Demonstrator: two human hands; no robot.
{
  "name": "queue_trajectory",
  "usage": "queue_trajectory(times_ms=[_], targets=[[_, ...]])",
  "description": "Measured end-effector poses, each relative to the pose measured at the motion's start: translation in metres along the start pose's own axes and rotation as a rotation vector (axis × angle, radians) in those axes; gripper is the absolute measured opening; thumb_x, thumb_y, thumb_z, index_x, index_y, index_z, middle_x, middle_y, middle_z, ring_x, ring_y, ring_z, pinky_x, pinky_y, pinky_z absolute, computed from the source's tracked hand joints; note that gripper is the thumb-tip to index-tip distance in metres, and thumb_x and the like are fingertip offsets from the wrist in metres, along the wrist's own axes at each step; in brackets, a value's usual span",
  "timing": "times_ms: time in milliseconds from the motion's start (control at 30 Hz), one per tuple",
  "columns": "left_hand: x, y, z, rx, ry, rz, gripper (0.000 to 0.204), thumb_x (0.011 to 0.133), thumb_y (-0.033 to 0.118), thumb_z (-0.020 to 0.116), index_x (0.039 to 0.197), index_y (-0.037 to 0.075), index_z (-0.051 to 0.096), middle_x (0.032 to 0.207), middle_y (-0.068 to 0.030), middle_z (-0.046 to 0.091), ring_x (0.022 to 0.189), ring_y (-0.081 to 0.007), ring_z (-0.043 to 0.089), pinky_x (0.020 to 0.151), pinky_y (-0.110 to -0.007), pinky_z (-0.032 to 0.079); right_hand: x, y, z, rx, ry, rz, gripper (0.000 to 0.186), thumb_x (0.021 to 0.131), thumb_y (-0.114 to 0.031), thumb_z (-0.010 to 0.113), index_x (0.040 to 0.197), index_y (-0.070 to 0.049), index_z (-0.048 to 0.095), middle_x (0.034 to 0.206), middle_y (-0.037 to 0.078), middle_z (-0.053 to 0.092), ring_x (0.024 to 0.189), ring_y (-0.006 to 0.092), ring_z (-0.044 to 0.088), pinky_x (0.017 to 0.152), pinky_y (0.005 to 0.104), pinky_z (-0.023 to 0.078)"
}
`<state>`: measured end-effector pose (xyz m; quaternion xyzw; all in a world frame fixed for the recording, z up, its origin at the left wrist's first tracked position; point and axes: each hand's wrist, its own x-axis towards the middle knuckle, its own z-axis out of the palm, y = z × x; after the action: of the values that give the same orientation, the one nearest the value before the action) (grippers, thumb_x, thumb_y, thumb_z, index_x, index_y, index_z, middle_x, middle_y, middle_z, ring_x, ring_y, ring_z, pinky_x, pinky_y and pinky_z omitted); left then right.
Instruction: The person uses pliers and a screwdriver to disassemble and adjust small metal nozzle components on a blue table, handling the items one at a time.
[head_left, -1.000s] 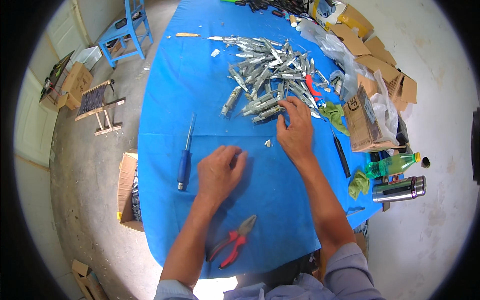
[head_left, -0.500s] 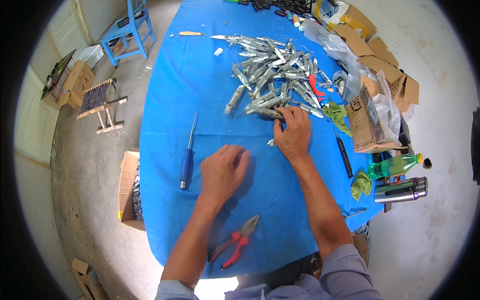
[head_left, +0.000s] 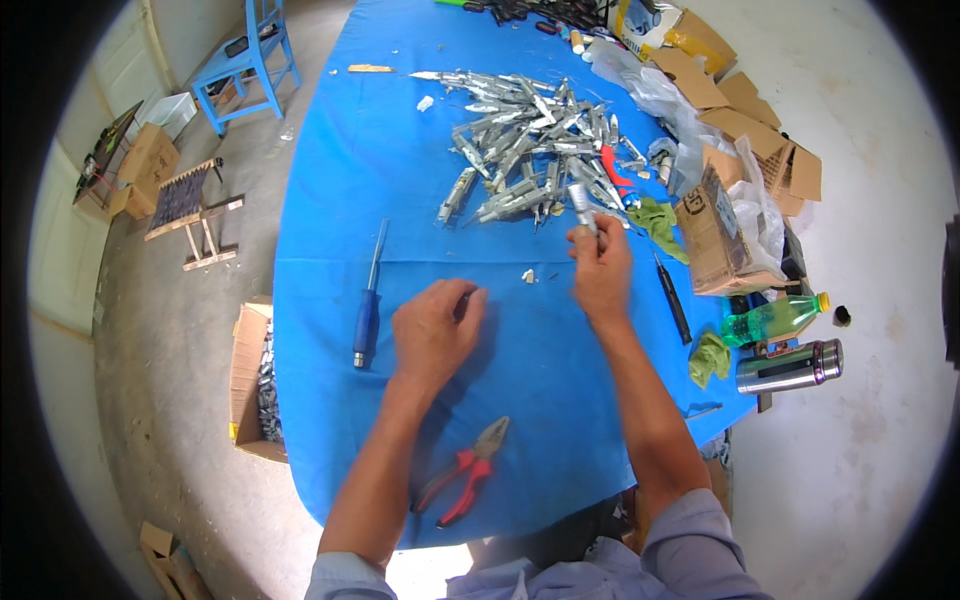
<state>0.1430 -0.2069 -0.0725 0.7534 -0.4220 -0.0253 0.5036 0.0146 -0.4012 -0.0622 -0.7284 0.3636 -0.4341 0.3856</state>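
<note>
A slim grey-silver metal piece stands up from between the thumb and fingers of my right hand. That hand is raised by the near right edge of a pile of similar narrow metal pieces. Lower and to the left, my left hand hovers over the blue cloth with its fingers curled in; whatever they hold, if anything, is hidden. To its left lies a blue-handled screwdriver. Pliers with red and black grips rest between my forearms.
Right of the pile are a red-handled tool, green cloths and a black-handled tool. A green bottle, a steel flask and a cardboard box line the right edge. An open carton stands left of the table.
My right hand has drawn back from the pile's near edge, with a metal piece now showing in its grip. My left hand has stayed nearly in place. The whole view has shifted slightly.
</note>
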Motion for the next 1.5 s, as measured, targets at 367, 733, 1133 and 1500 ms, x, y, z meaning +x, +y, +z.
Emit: queue_trajectory(times_ms=[367,733,1133,1500], targets=[[-0.001,-0.002,0.004,-0.038,-0.010,0.004,0.013,0.092,0.018,0.075,0.091,0.005,0.076,0.081,-0.0109,0.072,0.068,-0.0273,0.069,0.061,-0.037,0.052,-0.143,-0.040,-0.147,0.165,0.064,0.285,0.026,0.110,-0.024,0.046,0.118,-0.001,0.057,0.076,-0.002,0.052,0.063,0.0044,0.043,0.053,0.0219,0.033],[0.000,0.007,0.003,0.064,-0.054,-0.023,0.015,0.092,0.017,0.076,0.094,0.002,0.076,0.079,-0.0116,0.072,0.066,-0.0208,0.068,0.061,-0.033,0.052,-0.230,-0.009,-0.179,-0.061,0.217,-0.030,0.027,0.105,-0.016,0.043,0.117,0.006,0.052,0.074,0.006,0.057,0.060,0.0106,0.049,0.055,0.0271,0.044],[0.002,-0.003,0.001,0.091,-0.101,-0.147,0.029,0.092,0.027,0.077,0.099,-0.001,0.077,0.083,-0.0139,0.077,0.075,-0.0213,0.073,0.071,-0.034,0.055,-0.198,-0.005,-0.166,-0.042,0.214,-0.033,0.019,0.099,-0.006,0.056,0.113,0.005,0.057,0.069,0.011,0.064,0.057,0.0242,0.064,0.056,0.0366,0.051],[-0.039,0.083,0.004,0.267,-0.240,0.151,0.034,0.088,0.023,0.081,0.113,0.002,0.073,0.101,-0.0140,0.074,0.085,-0.0247,0.071,0.072,-0.036,0.057,-0.195,-0.002,-0.172,0.035,0.191,-0.050,0.020,0.103,-0.008,0.052,0.118,0.004,0.057,0.072,0.012,0.065,0.060,0.0251,0.066,0.058,0.0362,0.052]])
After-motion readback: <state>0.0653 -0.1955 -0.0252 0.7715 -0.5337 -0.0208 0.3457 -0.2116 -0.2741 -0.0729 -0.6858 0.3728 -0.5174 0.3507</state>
